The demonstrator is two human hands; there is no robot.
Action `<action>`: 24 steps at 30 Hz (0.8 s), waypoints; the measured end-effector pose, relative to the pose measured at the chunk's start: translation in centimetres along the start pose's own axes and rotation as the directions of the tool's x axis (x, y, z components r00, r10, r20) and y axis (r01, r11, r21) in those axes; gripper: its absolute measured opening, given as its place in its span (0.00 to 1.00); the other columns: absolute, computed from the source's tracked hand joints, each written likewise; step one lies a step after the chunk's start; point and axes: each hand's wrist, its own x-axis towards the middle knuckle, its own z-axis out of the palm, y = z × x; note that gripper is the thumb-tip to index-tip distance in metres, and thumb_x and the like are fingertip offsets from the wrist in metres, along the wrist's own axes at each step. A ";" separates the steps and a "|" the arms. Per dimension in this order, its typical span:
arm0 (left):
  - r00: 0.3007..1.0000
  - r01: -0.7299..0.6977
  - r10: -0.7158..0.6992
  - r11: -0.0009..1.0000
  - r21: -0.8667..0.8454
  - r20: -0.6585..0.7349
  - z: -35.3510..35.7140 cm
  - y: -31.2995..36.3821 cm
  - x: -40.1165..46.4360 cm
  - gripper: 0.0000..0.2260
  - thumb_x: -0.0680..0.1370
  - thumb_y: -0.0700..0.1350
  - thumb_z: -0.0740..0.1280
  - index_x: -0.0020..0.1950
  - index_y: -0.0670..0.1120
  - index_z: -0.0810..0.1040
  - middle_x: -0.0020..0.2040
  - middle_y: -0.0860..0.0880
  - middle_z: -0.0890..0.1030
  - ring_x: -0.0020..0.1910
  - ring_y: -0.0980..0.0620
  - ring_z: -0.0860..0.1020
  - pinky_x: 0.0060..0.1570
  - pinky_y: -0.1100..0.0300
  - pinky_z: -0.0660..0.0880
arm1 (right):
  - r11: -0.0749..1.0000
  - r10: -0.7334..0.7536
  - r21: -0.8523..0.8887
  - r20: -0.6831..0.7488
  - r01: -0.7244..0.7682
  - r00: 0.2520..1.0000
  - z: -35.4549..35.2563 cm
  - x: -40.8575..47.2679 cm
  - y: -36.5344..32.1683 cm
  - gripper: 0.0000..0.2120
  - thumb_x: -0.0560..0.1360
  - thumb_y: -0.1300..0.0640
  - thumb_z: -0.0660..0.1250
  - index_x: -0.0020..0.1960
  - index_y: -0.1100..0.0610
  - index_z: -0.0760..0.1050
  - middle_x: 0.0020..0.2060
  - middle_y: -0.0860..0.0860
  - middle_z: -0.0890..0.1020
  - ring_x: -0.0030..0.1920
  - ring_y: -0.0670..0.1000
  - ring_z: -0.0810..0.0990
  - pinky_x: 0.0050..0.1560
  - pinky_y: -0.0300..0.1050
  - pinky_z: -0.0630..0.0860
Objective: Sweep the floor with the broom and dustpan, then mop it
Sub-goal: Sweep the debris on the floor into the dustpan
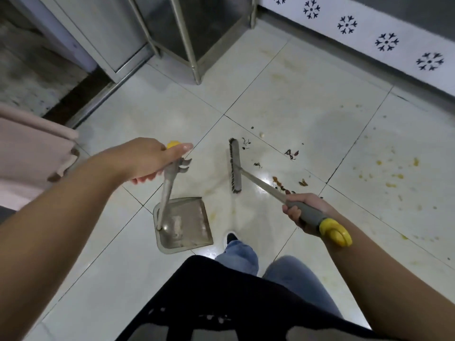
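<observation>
Debris (290, 153) of dark leaf scraps and reddish peel lies scattered across the pale tiled floor (283, 99), just beyond the head of a broom (235, 166) whose bristles rest on the tiles between the litter and a grey dustpan (183, 222). The right hand (305, 212) has its fingers clamped round the broom's grey grip, near the yellow end cap, with the shaft slanting down to the head. The left hand (147, 158) has its fingers closed on the top of the dustpan's upright handle, thumb laid over its yellow cap, and the pan sits flat on the floor close to the person's shoe (231, 237), its open edge turned toward the broom. The pan looks almost bare inside, so sweeping appears to be at an early stage, with the litter not yet gathered; no mop is in view. The next move probably calls for reaching the broom past the far scraps and drawing them back toward the pan's lip while the left hand steadies it. Yellow stains (394, 175) mark the tiles farther right, likely work for the mop. Steel cabinet legs (194, 67) and a patterned wall base (386, 43) border the floor.
</observation>
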 end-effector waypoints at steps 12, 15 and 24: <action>0.995 -0.032 0.025 0.997 -0.073 -0.093 -11.9 -2.4 7.8 0.36 0.66 0.74 0.46 0.27 0.42 0.70 0.19 0.49 0.70 0.20 0.50 0.67 0.27 0.60 0.65 | 0.996 0.036 0.080 0.087 -0.043 0.996 7.3 6.0 -11.4 0.11 0.79 0.57 0.57 0.41 0.62 0.68 0.22 0.53 0.74 0.15 0.44 0.70 0.16 0.31 0.69; 0.996 -0.036 0.031 0.998 -0.059 -0.089 -14.6 0.0 10.6 0.37 0.64 0.75 0.45 0.27 0.42 0.71 0.19 0.50 0.70 0.18 0.53 0.67 0.27 0.61 0.66 | 0.978 0.061 0.187 0.168 -0.092 0.984 8.6 8.1 -15.8 0.09 0.78 0.57 0.57 0.41 0.62 0.66 0.21 0.52 0.73 0.15 0.44 0.70 0.17 0.31 0.70; 0.993 -0.119 0.118 0.990 0.077 0.021 -21.0 5.6 18.0 0.39 0.60 0.78 0.43 0.31 0.43 0.72 0.22 0.49 0.73 0.20 0.52 0.70 0.29 0.60 0.67 | 0.835 0.022 0.523 0.277 -0.170 0.961 10.5 12.0 -25.9 0.09 0.66 0.65 0.66 0.42 0.65 0.67 0.21 0.54 0.73 0.16 0.45 0.73 0.22 0.29 0.72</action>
